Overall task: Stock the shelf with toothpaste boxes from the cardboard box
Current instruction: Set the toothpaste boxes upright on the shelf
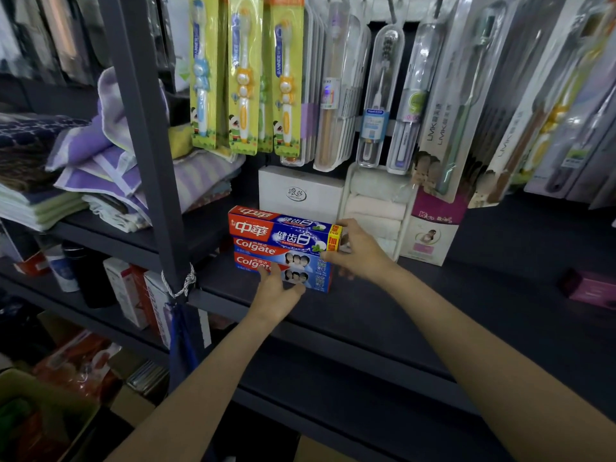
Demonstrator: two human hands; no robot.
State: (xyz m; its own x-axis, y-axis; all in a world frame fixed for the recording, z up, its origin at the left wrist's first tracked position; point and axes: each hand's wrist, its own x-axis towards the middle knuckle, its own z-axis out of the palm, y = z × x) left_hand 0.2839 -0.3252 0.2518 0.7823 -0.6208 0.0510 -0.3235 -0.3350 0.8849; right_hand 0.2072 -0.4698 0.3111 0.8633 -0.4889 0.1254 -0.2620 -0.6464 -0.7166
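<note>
Toothpaste stack on shelf [400,315], both hands squaring it up.

Three boxes [283,248] stacked flat just in front of the white carton [300,191]. Right hand [358,251] pinches the top box's right end; left hand [278,288] presses, fingers loosely curled, on the bottom box's front face. Judged light, stiff card, glossy and prone to sliding; hold by the short ends.
</note>
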